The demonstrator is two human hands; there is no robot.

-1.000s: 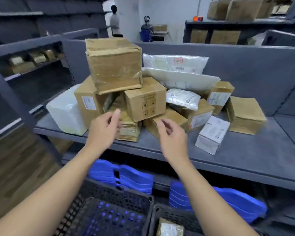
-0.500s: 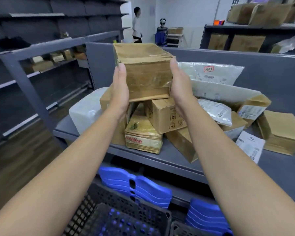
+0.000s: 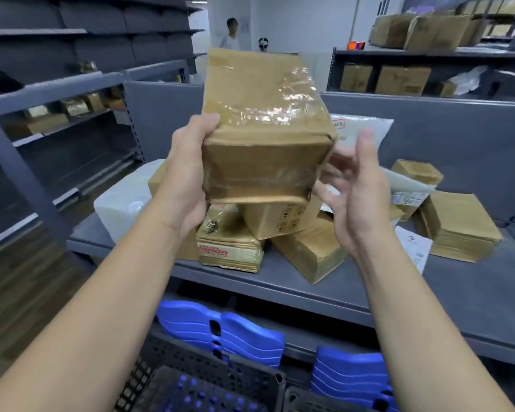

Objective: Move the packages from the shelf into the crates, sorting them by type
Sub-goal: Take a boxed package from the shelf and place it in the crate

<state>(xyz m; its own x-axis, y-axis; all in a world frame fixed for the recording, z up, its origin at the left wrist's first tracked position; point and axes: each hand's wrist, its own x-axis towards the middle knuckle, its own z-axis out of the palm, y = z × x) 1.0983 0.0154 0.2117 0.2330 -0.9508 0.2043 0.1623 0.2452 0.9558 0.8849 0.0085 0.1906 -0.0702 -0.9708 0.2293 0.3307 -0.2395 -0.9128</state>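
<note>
The box (image 3: 265, 162) hangs at twelve o'clock above the shelf (image 3: 458, 295) pile (image 3: 229, 248), the left hand (image 3: 188, 176) curled round its nine o'clock side, the right hand (image 3: 357, 197) at three o'clock with fingers spread loose, crates (image 3: 208, 370) at six.

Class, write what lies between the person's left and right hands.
In the head view, the tape-wrapped cardboard box lies between them: the left hand grips its side; the right hand is open beside it.
</note>
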